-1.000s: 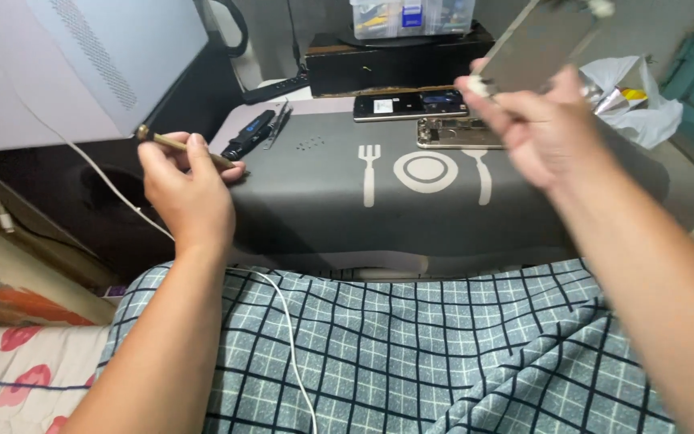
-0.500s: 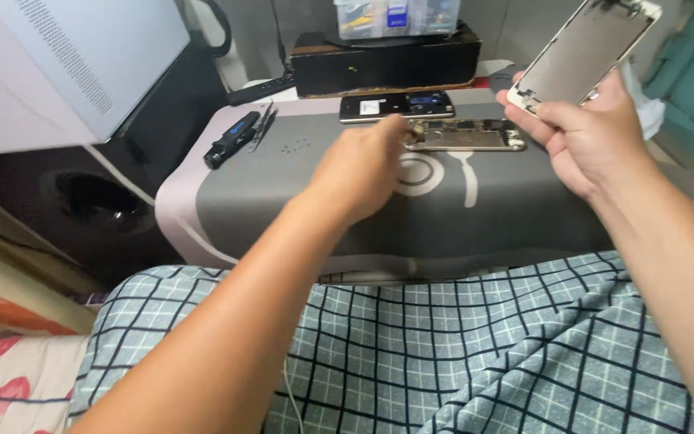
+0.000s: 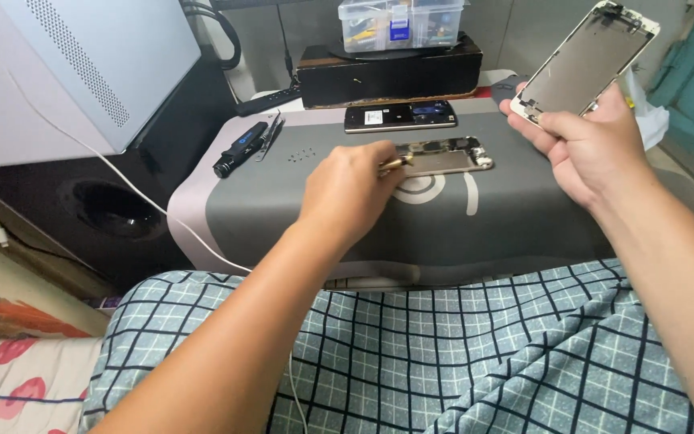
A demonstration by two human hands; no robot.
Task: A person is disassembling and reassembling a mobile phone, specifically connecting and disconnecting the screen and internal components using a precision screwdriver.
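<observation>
Item one: your left hand (image 3: 351, 193) is closing its fingers around a slim brass-tipped tool (image 3: 393, 165), whose tip is poking out toward the opened phone chassis (image 3: 447, 156) lying just beyond your knuckles on the grey work mat (image 3: 283, 217). Item two: your right hand (image 3: 592, 149) is gripping a detached phone screen panel (image 3: 584, 60) by its lower edge, tilting it upward, well apart from the chassis. Item three: a dark phone (image 3: 399, 116) is lying just past the chassis. Item four: a black pen-shaped tool and tweezers (image 3: 246, 145) are resting on the mat to the left of your left hand.
</observation>
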